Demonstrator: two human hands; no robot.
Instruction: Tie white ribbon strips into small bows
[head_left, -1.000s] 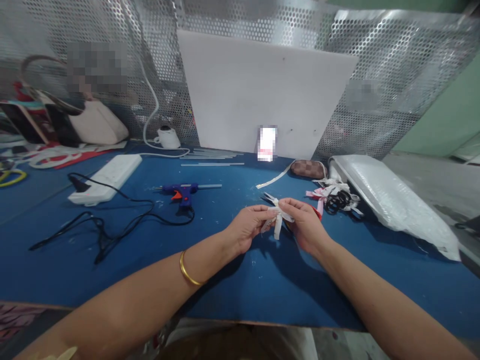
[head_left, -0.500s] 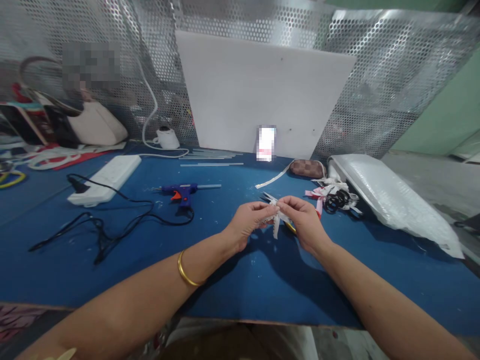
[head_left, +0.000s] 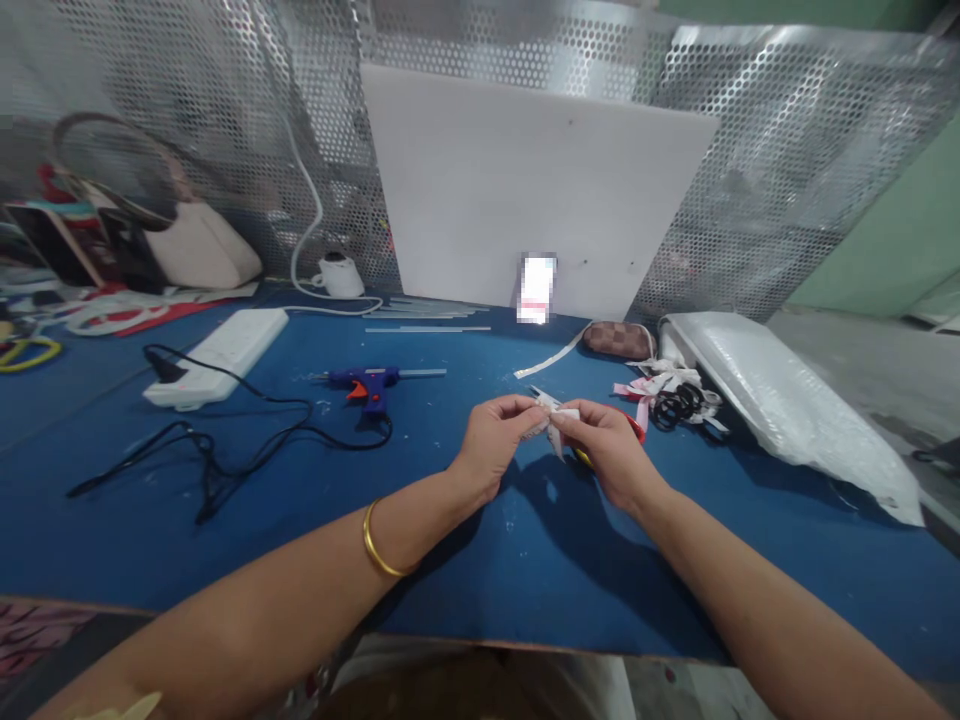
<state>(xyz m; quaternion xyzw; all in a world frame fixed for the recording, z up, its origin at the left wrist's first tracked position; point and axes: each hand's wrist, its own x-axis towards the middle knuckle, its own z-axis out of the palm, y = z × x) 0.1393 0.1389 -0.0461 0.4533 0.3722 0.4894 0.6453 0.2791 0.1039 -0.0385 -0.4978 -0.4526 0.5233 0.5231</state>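
Note:
Between my two hands is a white ribbon bow (head_left: 556, 441), with one tail hanging down and much of it covered by fingertips. My left hand (head_left: 491, 440) pinches its left side between thumb and fingers. On the right side, my right hand (head_left: 613, 452) grips it the same way, thumb on top. Scissors (head_left: 637, 426) with red and yellow handles lie on the table under my right hand, mostly hidden by it. Their blades point away, past the bow.
A blue glue gun (head_left: 369, 384) with a black cord lies left, beside a white power strip (head_left: 225, 355). Glue sticks (head_left: 427, 329) lie behind. To the right are ribbon scraps and black hair ties (head_left: 677, 405), a checkered pouch (head_left: 619, 340) and a plastic-wrapped package (head_left: 795, 400). A lit phone (head_left: 536, 288) leans on a white board.
The bow has turned slightly in my fingers; its hanging tail now slants to the right. My right fingers have shifted a little, and more of the red scissor handle shows.

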